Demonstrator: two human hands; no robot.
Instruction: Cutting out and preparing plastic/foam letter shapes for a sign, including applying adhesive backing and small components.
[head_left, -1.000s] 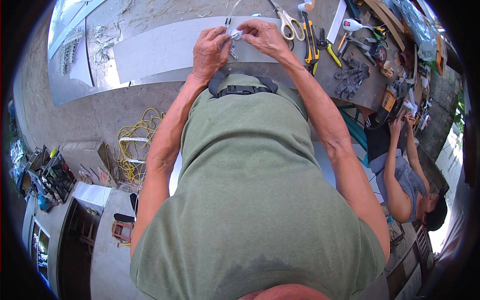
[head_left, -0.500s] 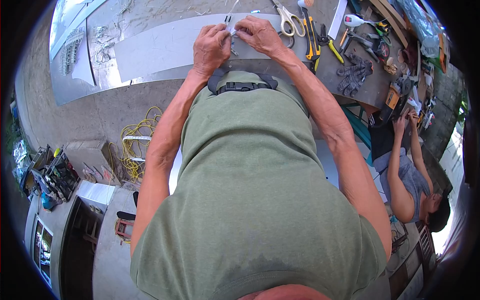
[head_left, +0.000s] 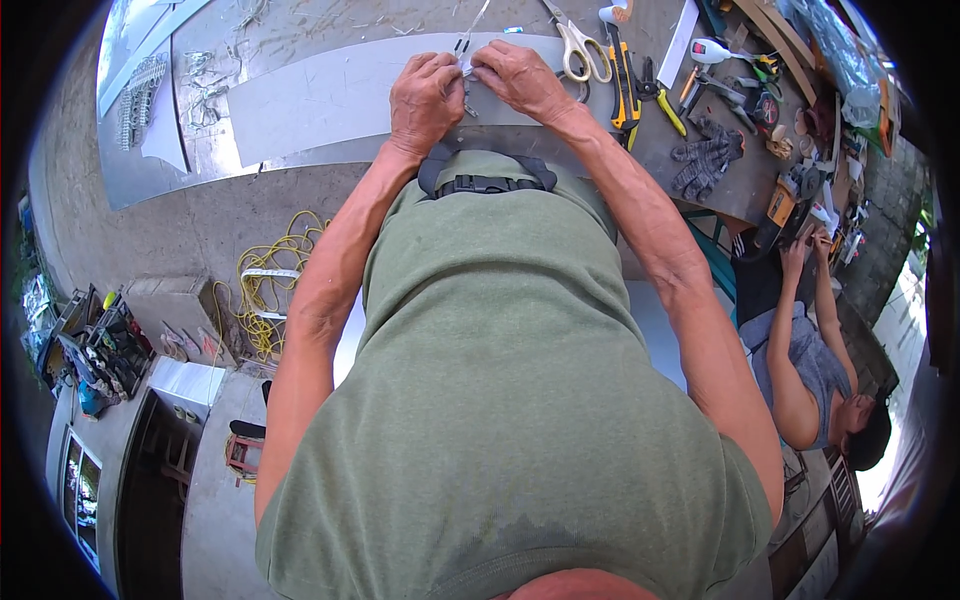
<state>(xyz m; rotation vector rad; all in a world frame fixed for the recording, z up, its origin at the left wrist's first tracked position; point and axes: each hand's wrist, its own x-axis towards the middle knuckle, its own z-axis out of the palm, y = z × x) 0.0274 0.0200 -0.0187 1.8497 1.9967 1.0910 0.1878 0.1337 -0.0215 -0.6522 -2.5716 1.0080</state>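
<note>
My left hand (head_left: 428, 103) and my right hand (head_left: 525, 85) meet over a long grey sheet (head_left: 320, 100) at the table's near edge. The fingers of both are closed in a pinch, nearly touching. What lies between the fingertips is small and mostly hidden. A thin pale strand with dark marks (head_left: 466, 42) runs up and away from the fingertips. Just beside my left hand a small metallic bit shows below the pinch. Cream-handled scissors (head_left: 590, 55) lie to the right of my right hand.
Right of the scissors are a yellow-black utility knife (head_left: 624, 85), yellow-handled pliers (head_left: 668, 108) and a grey glove (head_left: 707, 158). Metal links (head_left: 143, 100) and bent wire pieces (head_left: 207, 95) lie left. Yellow cord (head_left: 265, 300) is coiled on the floor. Another person (head_left: 815, 370) works at right.
Both hands keep their pinch at nearly the same spot on the sheet. The pale strand tilts slightly more to the right, and the whole view has shifted a little.
</note>
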